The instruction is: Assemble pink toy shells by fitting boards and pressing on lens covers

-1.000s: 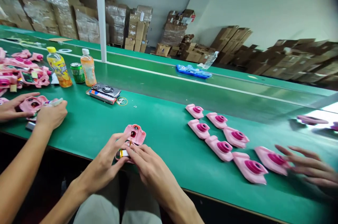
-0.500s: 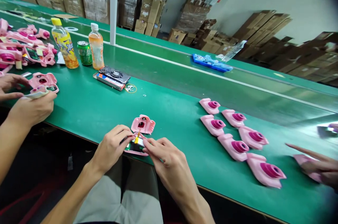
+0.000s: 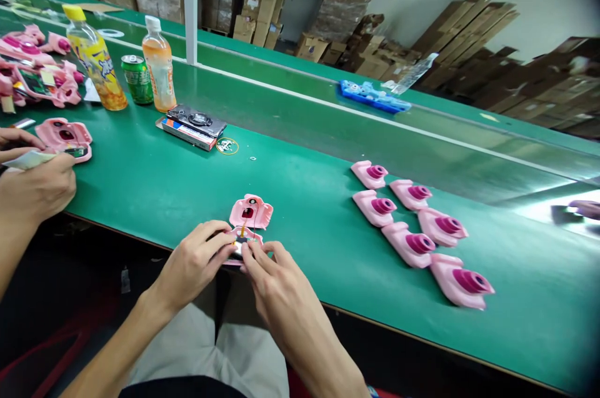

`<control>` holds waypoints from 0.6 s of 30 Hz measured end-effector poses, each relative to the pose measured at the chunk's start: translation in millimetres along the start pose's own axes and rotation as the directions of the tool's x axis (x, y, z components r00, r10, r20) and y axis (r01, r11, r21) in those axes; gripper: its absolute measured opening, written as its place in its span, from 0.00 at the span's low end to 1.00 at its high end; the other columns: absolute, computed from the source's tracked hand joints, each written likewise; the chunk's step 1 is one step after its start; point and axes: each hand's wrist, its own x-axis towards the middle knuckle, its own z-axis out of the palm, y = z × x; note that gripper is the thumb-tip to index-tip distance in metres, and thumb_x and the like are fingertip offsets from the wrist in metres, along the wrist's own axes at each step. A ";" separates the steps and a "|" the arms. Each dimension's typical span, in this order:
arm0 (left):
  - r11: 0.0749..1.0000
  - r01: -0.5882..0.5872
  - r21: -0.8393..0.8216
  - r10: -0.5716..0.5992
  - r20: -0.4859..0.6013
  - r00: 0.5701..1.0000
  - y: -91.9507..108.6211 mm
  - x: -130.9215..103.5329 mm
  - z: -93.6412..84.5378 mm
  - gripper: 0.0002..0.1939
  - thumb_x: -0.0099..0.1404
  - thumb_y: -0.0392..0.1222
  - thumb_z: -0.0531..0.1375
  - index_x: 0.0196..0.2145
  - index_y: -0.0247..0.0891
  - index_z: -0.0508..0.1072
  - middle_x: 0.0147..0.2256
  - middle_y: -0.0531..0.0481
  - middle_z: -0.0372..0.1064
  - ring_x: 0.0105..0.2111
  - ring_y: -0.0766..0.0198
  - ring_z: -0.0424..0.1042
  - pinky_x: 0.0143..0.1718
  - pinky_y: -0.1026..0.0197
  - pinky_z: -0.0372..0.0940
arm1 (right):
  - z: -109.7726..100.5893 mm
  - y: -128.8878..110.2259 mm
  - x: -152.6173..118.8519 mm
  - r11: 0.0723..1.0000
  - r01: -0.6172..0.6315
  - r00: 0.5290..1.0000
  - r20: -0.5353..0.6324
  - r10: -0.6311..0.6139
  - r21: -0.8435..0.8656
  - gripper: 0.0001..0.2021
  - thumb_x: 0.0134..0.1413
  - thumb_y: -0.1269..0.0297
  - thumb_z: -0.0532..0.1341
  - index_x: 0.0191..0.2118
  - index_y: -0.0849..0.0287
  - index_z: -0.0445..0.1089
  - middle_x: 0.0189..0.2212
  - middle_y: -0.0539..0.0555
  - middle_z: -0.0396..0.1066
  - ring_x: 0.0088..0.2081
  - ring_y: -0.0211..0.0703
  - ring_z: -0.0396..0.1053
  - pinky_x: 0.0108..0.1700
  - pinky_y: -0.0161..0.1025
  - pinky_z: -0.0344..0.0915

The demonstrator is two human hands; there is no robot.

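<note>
An opened pink toy camera lies on the table before me. Its front shell [image 3: 250, 212] is tipped back with the inner side up, joined by thin wires to the lower half [image 3: 255, 237]. My left hand [image 3: 194, 260] has thumb and fingers closed at the left of the lower half, on the edge of a flat silver battery [image 3: 239, 247]. My right hand [image 3: 272, 273] presses its fingertips against the battery's right side. Fingers hide much of the battery and the lower shell.
Several assembled pink cameras [image 3: 406, 245] stand to the right. Ahead left are a flat box [image 3: 192, 135], a soda can [image 3: 137, 79] and two bottles. At far left, a co-worker's hands [image 3: 42, 185] work at another opened camera [image 3: 65, 135], near a heap of pink parts [image 3: 37, 73].
The battery has shifted left and lower, and my right fingers have moved in with it. At the right, another person's hand and the pink camera under it have left the view.
</note>
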 end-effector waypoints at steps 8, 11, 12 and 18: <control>0.978 -0.153 0.141 0.128 0.168 0.977 -3.7 -9.0 -10.0 0.16 0.74 0.37 0.55 0.58 0.36 0.68 0.57 0.37 0.67 0.56 0.50 0.67 0.55 0.47 0.69 | 42.3 -10.6 -10.6 0.962 -0.257 0.863 -0.427 0.270 0.088 0.13 0.65 0.68 0.62 0.53 0.59 0.75 0.61 0.66 0.68 0.52 0.56 0.66 0.46 0.52 0.75; 0.978 -0.156 0.136 0.137 0.141 0.980 -2.8 -8.0 -6.7 0.15 0.72 0.34 0.56 0.55 0.37 0.70 0.55 0.38 0.67 0.55 0.51 0.67 0.54 0.48 0.71 | 50.7 -10.6 -17.1 0.963 -0.243 0.783 -0.561 0.268 0.121 0.11 0.62 0.68 0.65 0.49 0.61 0.78 0.56 0.66 0.73 0.52 0.56 0.67 0.47 0.50 0.75; 0.979 -0.154 0.133 0.137 0.131 0.982 -2.8 -8.2 -5.1 0.15 0.71 0.34 0.56 0.55 0.38 0.70 0.55 0.39 0.67 0.54 0.51 0.67 0.53 0.48 0.71 | 50.1 -7.8 -19.7 0.967 -0.221 0.764 -0.594 0.251 0.125 0.09 0.62 0.68 0.65 0.47 0.61 0.79 0.53 0.65 0.75 0.52 0.55 0.68 0.46 0.48 0.75; 0.957 -0.180 0.229 0.163 0.091 0.982 -6.1 -10.2 6.0 0.17 0.70 0.36 0.57 0.55 0.44 0.72 0.54 0.40 0.66 0.51 0.49 0.67 0.49 0.46 0.71 | -8.2 45.1 30.1 0.901 -0.374 0.722 -0.540 0.433 0.222 0.25 0.73 0.56 0.49 0.32 0.57 0.80 0.37 0.60 0.81 0.38 0.47 0.75 0.43 0.43 0.72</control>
